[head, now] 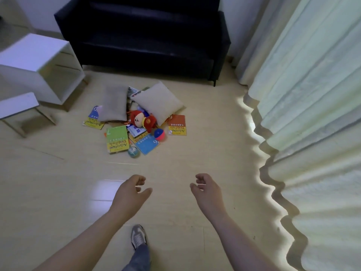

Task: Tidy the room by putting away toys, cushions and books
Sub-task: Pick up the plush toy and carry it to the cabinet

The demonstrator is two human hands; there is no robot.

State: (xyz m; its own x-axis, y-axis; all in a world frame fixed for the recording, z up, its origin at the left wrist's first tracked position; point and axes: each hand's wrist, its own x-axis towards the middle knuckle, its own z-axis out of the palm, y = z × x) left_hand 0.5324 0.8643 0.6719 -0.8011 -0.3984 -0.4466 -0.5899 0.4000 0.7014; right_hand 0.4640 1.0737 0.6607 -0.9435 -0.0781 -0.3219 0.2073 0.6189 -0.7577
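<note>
Beige cushions, bright books and toys lie in one heap on the floor [205,153], well ahead of both your hands and short of the dark sofa [144,36]. Your left hand [130,194] and right hand [208,192] hang loosely curled and empty, fingers half open, holding nothing, with bare floor between them and the pile.

Nearest your left hand is the teal ball [133,151], just beyond it the green book [117,139] and the blue book [146,144]. The red-and-blue ball [159,134] sits a little farther, ahead of the gap between your hands. Both balls will likely roll if you nudge a book edge or brush them on the way in, and one could run under the sofa or toward the curtain [312,114] on your right. Take them early, or cup them from above.

The left cushion [114,103] and right cushion [159,102] lie on top of books and against the red plush toy [142,120]. Pulling a cushion sideways would probably drag what is under it; lift straight up instead. The orange book [177,125], ahead of your right hand, is partly tucked under the right cushion's corner.

Your shoe [138,236] is mid-stride on a glossy floor, so step short of the loose books; they look slippery underfoot.
</note>
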